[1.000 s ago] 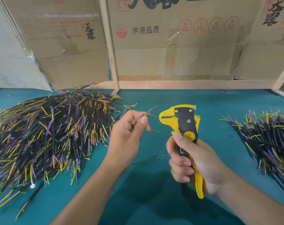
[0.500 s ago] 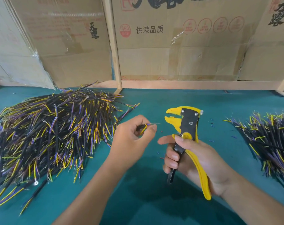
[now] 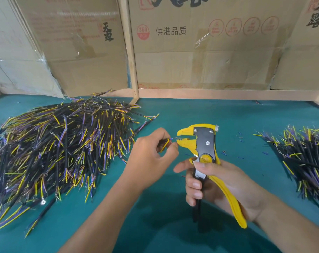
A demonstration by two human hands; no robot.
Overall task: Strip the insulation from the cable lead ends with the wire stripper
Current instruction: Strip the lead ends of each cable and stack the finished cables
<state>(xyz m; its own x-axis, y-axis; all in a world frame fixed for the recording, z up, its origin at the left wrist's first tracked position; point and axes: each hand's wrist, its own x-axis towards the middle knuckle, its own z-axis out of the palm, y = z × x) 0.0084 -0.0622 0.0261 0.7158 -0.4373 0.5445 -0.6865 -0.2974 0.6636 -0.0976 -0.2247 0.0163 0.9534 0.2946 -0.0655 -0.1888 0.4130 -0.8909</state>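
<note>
1. Both forearms reach in from the bottom edge over the teal table top (image 3: 173,114), the left one angling up from the lower middle, the right one from the lower right corner.

2. The left hand (image 3: 151,157) is curled into a loose fist, knuckles up. Its thumb and forefinger pinch a short cable (image 3: 165,144); a yellow lead bends back by the fingers, and a blue lead points right.

3. The end of that blue lead sits in the mouth of the wire stripper (image 3: 204,141), between its yellow jaws, which stand slightly apart around it.

4. The right hand (image 3: 220,181) grips the stripper's handles, head upward. The thumb lies across the front just below the round yellow pivot, the forefinger sticks out to the left, and the other fingers wrap the dark handle. The yellow handle runs down along the palm and pokes out below the wrist.

5. The two hands are close together but not touching; the tool's head bridges them.

6. A big heap of cables (image 3: 60,148) lies to the left, a smaller pile (image 3: 304,157) to the right, with tiny bits of insulation (image 3: 240,138) scattered near the stripper.

7. Cardboard boxes (image 3: 209,42) stand behind the table.
</note>
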